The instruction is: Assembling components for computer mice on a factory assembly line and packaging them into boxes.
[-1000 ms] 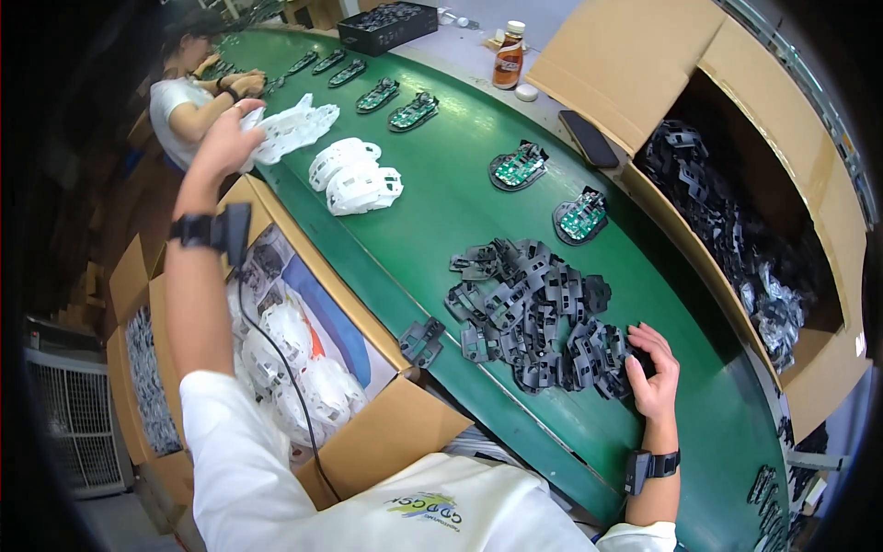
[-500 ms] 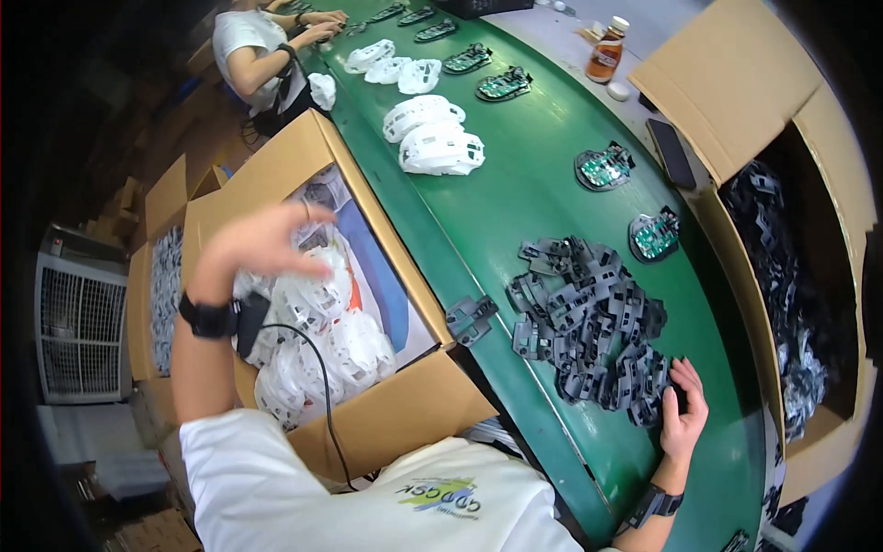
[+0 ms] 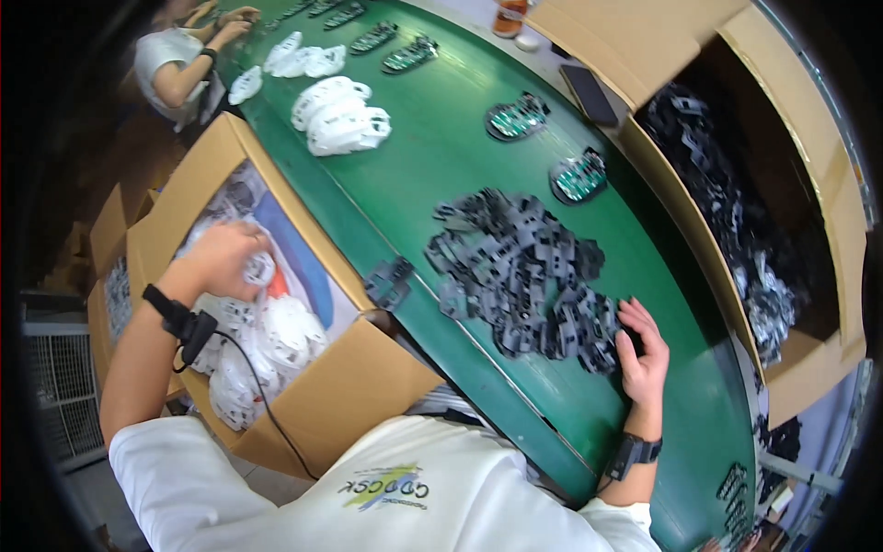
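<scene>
Inside the open cardboard box [image 3: 395, 368] on the left lie several white plastic shells [image 3: 287, 333], some in clear bags. My left hand [image 3: 230, 258] is down in that box, its fingers curled round a white plastic shell [image 3: 260, 270] near the top. The fingertips are partly hidden. On the green work surface, a heap of dark grey plastic parts [image 3: 524, 271] lies in front of me. My right hand [image 3: 644, 354] rests at the heap's right edge with fingers stretched out and thumb apart. One more grey part [image 3: 388, 282] lies alone near the box corner.
Stacked white shells [image 3: 342, 120] and a row of green circuit boards in dark housings [image 3: 579, 177] lie farther up the green belt [image 3: 441, 129]. A phone [image 3: 589, 95] sits by a large open box [image 3: 750, 350] of dark parts. Another person [image 3: 175, 69] works at the far left.
My left hand has dropped from above the box onto a white shell and closed round it. The whole view has shifted, with things sitting farther left and higher. My right hand stays beside the heap.
</scene>
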The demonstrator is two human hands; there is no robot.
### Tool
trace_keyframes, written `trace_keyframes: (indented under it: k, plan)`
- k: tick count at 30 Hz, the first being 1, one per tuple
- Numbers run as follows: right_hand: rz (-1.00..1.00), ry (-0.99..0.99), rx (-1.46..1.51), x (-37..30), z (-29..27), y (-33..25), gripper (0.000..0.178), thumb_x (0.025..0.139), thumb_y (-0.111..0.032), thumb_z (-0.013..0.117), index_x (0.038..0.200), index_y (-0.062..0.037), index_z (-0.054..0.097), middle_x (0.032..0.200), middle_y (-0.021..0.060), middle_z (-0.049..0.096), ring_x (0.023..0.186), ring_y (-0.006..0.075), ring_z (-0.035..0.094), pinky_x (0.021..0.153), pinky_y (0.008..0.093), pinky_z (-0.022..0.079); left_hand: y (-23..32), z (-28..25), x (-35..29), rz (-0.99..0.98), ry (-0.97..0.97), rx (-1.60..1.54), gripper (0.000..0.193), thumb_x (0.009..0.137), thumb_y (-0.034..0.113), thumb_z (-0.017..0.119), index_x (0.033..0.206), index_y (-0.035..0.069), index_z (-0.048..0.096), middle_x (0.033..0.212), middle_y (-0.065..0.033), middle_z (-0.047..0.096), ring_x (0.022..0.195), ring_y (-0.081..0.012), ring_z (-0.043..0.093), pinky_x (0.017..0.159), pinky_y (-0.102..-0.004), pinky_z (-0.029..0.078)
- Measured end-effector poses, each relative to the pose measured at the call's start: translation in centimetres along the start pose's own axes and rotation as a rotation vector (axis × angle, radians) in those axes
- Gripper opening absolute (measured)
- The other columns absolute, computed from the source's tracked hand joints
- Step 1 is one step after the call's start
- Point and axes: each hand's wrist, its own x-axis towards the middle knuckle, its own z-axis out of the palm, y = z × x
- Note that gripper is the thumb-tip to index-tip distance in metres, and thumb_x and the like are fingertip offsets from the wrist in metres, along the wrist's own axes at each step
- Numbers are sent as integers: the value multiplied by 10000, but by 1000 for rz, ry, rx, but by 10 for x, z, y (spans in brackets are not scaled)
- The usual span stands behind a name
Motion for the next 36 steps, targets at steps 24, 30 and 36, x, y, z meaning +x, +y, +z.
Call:
trace_keyframes:
  k: [24, 30, 36]
  plan:
    - [8, 36, -50, -13, -11, -2, 241, 899, -63, 674, 1111, 42, 724, 1254, 195, 718, 1334, 371, 583, 1137, 470, 421, -38, -74, -38, -418, 305, -442, 633, 807, 306, 834, 1299, -44, 644, 1239, -203, 712, 1100, -307, 694, 983, -377, 526]
    - [16, 13, -58, -9, -5, 0, 239, 910, -68, 664, 1112, 47, 719, 1267, 197, 712, 1342, 367, 577, 1145, 465, 411, -9, 25, -78, -265, -26, -51, 670, 662, 134, 808, 1320, 103, 686, 1413, -184, 612, 1313, -357, 567, 1127, -433, 439]
    - [24, 38, -15, -14, -6, 2, 248, 918, -64, 654, 1129, 49, 716, 1282, 193, 706, 1355, 362, 566, 1158, 464, 398, -19, 47, -62, 195, 1, 246, 525, 616, 157, 777, 1136, 134, 715, 1324, -68, 643, 1329, -271, 530, 1115, -406, 409]
